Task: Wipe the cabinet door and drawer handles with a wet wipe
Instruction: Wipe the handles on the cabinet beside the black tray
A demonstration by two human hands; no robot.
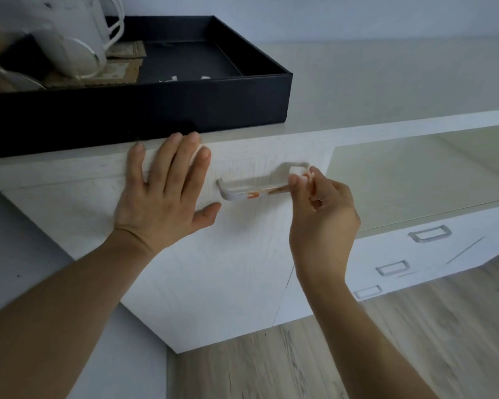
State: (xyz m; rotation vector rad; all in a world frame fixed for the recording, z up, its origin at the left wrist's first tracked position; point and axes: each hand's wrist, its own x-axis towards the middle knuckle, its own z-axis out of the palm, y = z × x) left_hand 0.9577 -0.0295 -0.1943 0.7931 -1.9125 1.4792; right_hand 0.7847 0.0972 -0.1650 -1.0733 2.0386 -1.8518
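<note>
Fingers [297, 180] of the right hand [323, 214] are curled and pinched together at the right end of the cabinet door handle [254, 191], with a small wad of white showing between them that looks like the wet wipe [303, 176]; it is mostly hidden, so how it is folded cannot be told. The left hand [162, 194] lies flat and spread against the cabinet door [213, 269] just left of the handle, fingers straight, thumb out near the handle's left end, holding nothing and seemingly bracing the door. The handle is a stiff bar standing off the door, with an orange-brown smear along its lower right part. The wipe should be soft, light and limp, likely slick when wet, so it wants a firm pinch and a wrap round the bar, slid along it toward the smear. The bar itself should take pressure without harm. Further right and lower, three small drawer handles [428, 233] sit apart on their fronts, unobstructed, beside the wood floor [415, 341]. Above, on the cabinet top [386, 82], a black tray [185, 105] overhangs close to the left fingertips and holds a white jug [78, 27] and paper mats; a careless upward sweep could knock it.
</note>
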